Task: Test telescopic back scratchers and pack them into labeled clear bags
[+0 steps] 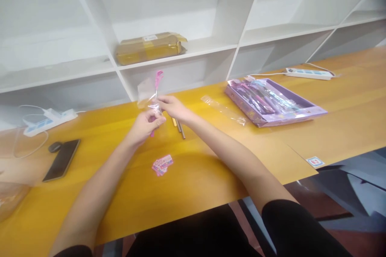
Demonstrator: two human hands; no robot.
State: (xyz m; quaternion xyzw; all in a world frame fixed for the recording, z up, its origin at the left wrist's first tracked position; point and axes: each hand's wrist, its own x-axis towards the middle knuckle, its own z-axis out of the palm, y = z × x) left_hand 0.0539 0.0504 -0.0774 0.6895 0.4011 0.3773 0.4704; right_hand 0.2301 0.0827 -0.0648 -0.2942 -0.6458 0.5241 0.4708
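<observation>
My left hand [145,125] and my right hand [172,107] meet above the yellow table [211,168]. Both pinch a pink pen [157,84] that stands upright, partly inside a clear plastic sleeve [146,90]. The left hand grips the lower end; the right hand's fingers close on the sleeve and pen from the right. Just behind the hands two thin metallic pens [180,127] lie on the table. A small pink sticker sheet [162,164] lies in front of the hands.
A purple boxed pen set [273,102] lies at the right with an empty clear sleeve [224,109] beside it. A phone [62,160] and power strip [48,119] are at the left, another strip [309,73] far right. White shelves hold a brown parcel [150,47].
</observation>
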